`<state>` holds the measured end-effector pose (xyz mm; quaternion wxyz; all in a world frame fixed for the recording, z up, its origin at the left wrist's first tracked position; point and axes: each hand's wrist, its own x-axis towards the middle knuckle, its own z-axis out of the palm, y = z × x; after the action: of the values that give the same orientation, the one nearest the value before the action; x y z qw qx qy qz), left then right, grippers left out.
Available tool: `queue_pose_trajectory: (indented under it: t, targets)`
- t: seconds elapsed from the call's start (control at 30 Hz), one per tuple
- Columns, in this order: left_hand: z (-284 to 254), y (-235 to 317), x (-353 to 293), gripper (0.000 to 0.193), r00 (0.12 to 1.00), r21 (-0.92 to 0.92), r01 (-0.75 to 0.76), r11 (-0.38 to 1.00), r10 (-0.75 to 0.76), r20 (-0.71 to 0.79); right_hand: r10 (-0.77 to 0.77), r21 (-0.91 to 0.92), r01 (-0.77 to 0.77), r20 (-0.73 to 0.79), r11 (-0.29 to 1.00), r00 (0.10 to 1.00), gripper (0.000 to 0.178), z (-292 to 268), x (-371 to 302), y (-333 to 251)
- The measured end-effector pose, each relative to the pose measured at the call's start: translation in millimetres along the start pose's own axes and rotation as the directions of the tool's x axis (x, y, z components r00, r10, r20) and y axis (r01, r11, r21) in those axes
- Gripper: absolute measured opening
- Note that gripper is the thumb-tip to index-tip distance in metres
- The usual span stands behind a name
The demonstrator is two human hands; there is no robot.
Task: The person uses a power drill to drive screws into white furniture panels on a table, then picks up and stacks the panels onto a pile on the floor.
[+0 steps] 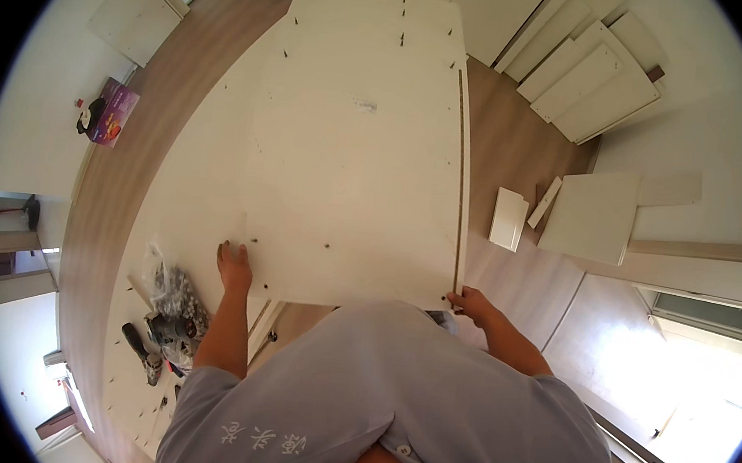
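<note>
A large white board (359, 169) lies in front of me, with metal connector pins standing up near its far end and a few holes near its close edge. My left hand (234, 265) is at the board's near left edge, thumb and fingers closed about that side. At the near right corner, my right hand (472, 304) grips the edge, its fingers partly hidden beneath. A groove (459, 177) runs along the right side of the board. Underneath, to the left, another white panel (186, 171) extends outward.
Beside my left arm lie a clear bag of hardware (176, 289), a power drill (173, 329) and a dark-handled tool (140, 348). A purple box (115, 112) stands at the far left. White panels (591, 83) lean at the far right; smaller boards (508, 219) rest on the wooden floor (520, 139).
</note>
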<state>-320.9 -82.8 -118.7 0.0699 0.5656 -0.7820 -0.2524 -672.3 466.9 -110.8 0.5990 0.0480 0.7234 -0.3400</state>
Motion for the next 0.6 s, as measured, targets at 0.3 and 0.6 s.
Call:
queue_pose_trajectory:
  t: [0.3, 0.6]
  targets:
    - [27.9, 83.1, -25.1, 0.077, 0.995, 0.032, -0.069, 0.997, 0.066, 0.08, -0.093, 0.276, 0.203, -0.366, 0.939, 0.926, 0.064, -64.2, 52.0, -107.8]
    - [20.8, 156.8, -66.5, 0.095, 0.955, 0.206, 0.156, 0.966, -0.201, 0.22, -0.279, -0.374, 0.034, -0.625, 0.927, 0.729, 0.08, -88.3, 104.6, -194.9]
